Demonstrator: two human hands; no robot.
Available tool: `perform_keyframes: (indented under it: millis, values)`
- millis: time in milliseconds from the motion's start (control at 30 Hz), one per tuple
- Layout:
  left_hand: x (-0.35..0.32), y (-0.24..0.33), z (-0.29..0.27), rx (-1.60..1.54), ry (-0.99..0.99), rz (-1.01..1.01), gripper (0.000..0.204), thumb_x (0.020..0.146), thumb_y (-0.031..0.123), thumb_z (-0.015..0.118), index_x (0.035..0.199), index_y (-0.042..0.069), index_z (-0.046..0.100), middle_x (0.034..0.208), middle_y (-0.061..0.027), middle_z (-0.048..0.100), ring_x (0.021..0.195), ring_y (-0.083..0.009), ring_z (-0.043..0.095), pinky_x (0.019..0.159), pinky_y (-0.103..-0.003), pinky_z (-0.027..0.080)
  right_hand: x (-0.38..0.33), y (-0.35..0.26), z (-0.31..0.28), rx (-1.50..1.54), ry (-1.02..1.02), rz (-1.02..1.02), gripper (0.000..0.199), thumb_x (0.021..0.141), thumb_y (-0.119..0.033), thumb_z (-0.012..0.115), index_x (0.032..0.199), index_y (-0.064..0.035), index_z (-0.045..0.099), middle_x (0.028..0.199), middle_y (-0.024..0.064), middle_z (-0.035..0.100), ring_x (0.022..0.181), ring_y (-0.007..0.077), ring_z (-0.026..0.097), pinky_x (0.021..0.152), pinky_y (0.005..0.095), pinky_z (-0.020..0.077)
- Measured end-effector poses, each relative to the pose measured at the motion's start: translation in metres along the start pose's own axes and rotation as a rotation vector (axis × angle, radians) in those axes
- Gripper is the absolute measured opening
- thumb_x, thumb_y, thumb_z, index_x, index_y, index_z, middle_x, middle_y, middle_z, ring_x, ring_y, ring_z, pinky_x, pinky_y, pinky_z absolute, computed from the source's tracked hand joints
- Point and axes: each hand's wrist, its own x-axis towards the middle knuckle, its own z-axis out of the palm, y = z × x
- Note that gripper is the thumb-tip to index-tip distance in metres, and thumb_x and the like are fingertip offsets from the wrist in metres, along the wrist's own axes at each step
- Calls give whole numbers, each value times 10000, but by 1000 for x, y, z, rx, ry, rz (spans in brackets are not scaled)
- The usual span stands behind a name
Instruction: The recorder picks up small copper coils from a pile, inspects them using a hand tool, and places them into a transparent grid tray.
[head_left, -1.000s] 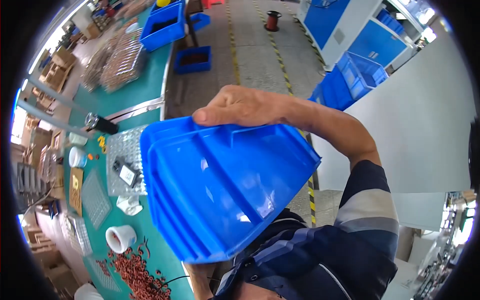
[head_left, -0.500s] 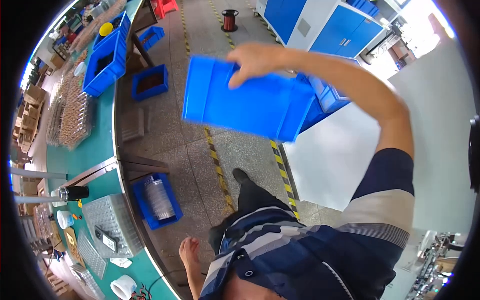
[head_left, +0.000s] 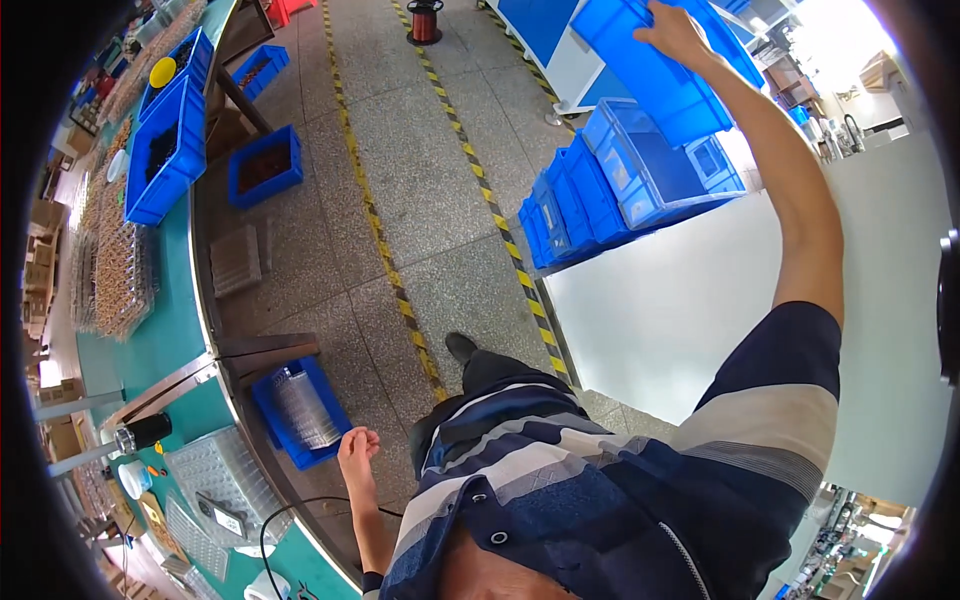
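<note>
My right hand [head_left: 676, 36] grips the rim of a blue plastic bin [head_left: 650, 75], held tilted at arm's length on the far right. Below the bin, more blue bins [head_left: 580, 195] are stacked beside the pale grey cabinet panel, and a clear-sided blue bin [head_left: 640, 180] stands at their right end. Low at the left, my left hand [head_left: 358, 452] hangs with loosely bent fingers and nothing visible in it. Nearest to that hand is a blue bin [head_left: 285, 440] on the floor, holding a stack of clear plastic trays [head_left: 305, 410].
A green-topped workbench [head_left: 160, 330] runs along the left, with blue bins [head_left: 165, 150] and clear trays on it. A dark red bin [head_left: 265, 170] sits on the floor under its edge. Yellow-black tape [head_left: 400, 300] lines the aisle. A wire spool [head_left: 424, 22] stands far ahead.
The blue bin in my right hand has moved from the middle of the aisle to the far right, above the stacked bins. My left hand has shifted slightly left and up.
</note>
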Motion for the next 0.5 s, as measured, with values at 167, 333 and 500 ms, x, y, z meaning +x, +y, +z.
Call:
perform_keyframes:
  millis: [167,333,500]
  values:
    - [-1,-13,-16,47,46,-39,194,949,165,503,1005,13,609,844,-51,638,755,-121,594,667,-244,476,-45,0,29,-165,-155,206,387,735,-320,699,920,12,628,890,224,670,858,377,656,751,464,525]
    - [-9,2,-10,120,41,-50,220,952,170,496,1020,-8,607,856,-62,648,743,-127,595,651,-246,468,-79,10,62,-169,-296,313,378,733,-303,714,933,0,610,874,250,655,847,399,647,741,478,520]
    - [-9,2,-8,120,63,-59,233,954,177,496,1034,-15,603,875,-81,659,754,-139,609,643,-251,470,-73,11,76,-175,-339,321,331,713,-258,726,885,7,630,865,238,662,857,391,654,752,467,528]
